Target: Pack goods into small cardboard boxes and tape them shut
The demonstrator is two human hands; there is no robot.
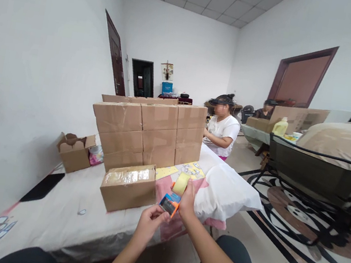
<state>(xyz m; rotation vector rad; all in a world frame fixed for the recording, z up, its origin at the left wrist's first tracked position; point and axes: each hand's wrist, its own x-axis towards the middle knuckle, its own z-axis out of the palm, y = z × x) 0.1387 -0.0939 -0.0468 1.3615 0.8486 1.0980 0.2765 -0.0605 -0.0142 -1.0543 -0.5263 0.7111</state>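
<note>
My right hand point(188, 198) is closed around the side of a tape dispenser point(170, 204), blue and orange with a yellowish tape roll point(180, 183) on it. At the dispenser's front end, the fingers of my left hand point(151, 221) are pinched together; whether they grip the tape's end or the dispenser's edge I cannot tell. Just left of the dispenser sits a cardboard box point(130, 191) with shiny clear tape along its top. Behind it rises a stack of taped cardboard boxes point(157, 135), several across and three high.
The table point(68, 226) has a pale cloth. At its left stand an open carton point(73, 155) and a flat black item point(42, 188). A person in a white shirt point(226, 129) works behind the stack. A dark chair point(317, 168) with someone seated is at right.
</note>
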